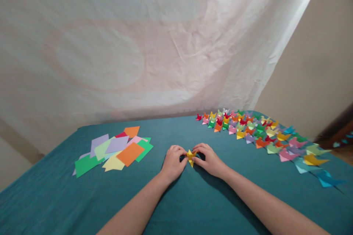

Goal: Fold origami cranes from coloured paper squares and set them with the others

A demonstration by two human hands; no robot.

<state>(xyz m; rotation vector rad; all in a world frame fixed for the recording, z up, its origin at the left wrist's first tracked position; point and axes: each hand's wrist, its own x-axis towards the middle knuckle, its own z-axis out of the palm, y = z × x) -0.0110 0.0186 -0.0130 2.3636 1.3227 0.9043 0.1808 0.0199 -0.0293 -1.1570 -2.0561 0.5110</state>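
A small yellow folded paper piece [190,156] sits between both hands on the teal table [193,205]. My left hand [173,161] pinches its left side with curled fingers. My right hand [209,158] pinches its right side, fingers closed around it. Both hands rest on the cloth near the table's middle.
A loose pile of flat coloured paper squares [114,149] lies to the left. Several rows of finished folded paper figures [259,132] in many colours run along the right side toward the far edge. A white sheet [132,44] hangs behind the table.
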